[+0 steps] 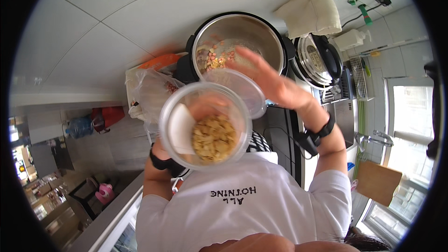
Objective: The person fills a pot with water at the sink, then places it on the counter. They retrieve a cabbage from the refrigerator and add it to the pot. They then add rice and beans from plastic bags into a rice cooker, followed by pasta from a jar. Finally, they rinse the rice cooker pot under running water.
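My left hand (207, 107) is around a clear round plastic container (204, 162), and its fingers show blurred through the wall. Pale yellow dried slices (214, 138) lie inside, beside a white piece (180, 129). Beyond the container is a translucent round lid (253, 106); what supports it is hidden. My right hand (271, 80), blurred with fingers extended, is over the near right side of a steel inner pot (259, 29) and beside the lid. In the pot are pink nuts or beans (211, 56), yellow pieces (217, 63) and whitish grains (241, 44).
Left of the pot, a clear plastic bag (148, 85) holds reddish beans (171, 87). A pot lid with a black handle (316, 59) stands at the right, below a cream cloth (308, 10). Farther right are a sink (344, 119) with a faucet (374, 139) and a wooden board (379, 182).
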Tool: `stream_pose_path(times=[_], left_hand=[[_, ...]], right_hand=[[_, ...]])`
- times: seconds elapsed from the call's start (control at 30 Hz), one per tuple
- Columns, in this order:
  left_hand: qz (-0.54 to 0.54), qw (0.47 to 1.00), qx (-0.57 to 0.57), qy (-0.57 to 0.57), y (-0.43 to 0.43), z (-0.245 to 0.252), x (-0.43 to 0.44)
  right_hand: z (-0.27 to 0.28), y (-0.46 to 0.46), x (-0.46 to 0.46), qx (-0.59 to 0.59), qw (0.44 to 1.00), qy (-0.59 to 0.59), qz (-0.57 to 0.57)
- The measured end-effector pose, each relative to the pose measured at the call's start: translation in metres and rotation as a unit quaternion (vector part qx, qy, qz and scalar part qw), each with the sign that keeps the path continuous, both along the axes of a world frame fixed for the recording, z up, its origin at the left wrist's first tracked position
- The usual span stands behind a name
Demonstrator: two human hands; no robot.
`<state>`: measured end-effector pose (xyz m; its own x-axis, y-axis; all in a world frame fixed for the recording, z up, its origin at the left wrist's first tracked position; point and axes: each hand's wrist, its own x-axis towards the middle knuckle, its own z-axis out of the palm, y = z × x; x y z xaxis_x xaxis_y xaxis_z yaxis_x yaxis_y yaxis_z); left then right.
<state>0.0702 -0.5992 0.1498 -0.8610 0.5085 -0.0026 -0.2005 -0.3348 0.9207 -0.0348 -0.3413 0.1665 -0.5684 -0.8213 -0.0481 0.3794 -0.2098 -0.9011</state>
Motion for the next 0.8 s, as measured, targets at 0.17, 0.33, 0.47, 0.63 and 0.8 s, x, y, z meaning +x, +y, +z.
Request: stream_pose_path(times=[0.17, 0.33, 0.47, 0.63, 0.8], left_hand=[[-0.232, 0.968, 0.09, 0.046, 0.048, -0.039, -0.021], [-0.353, 0.924, 0.131, 0.059, 0.1, -0.055, -0.008], [-0.378, 0.916, 0.106, 0.075, 0.138, -0.049, 0.007], [-0.416, 0.902, 0.012, 0.114, 0.198, -0.029, 0.047], [-0.484, 0.828, -0.106, 0.264, 0.29, -0.019, 0.132]], right_hand=[[0.006, 0.009, 0.083, -0.118, 0.991, -0.05, -0.045], [-0.019, 0.044, 0.146, -0.038, 0.963, -0.07, -0.256], [-0.03, 0.095, 0.184, 0.026, 0.93, -0.019, -0.367], [0.008, 0.154, 0.29, 0.18, 0.866, 0.184, -0.43], [0.023, 0.212, 0.416, 0.385, 0.737, 0.359, -0.425]])
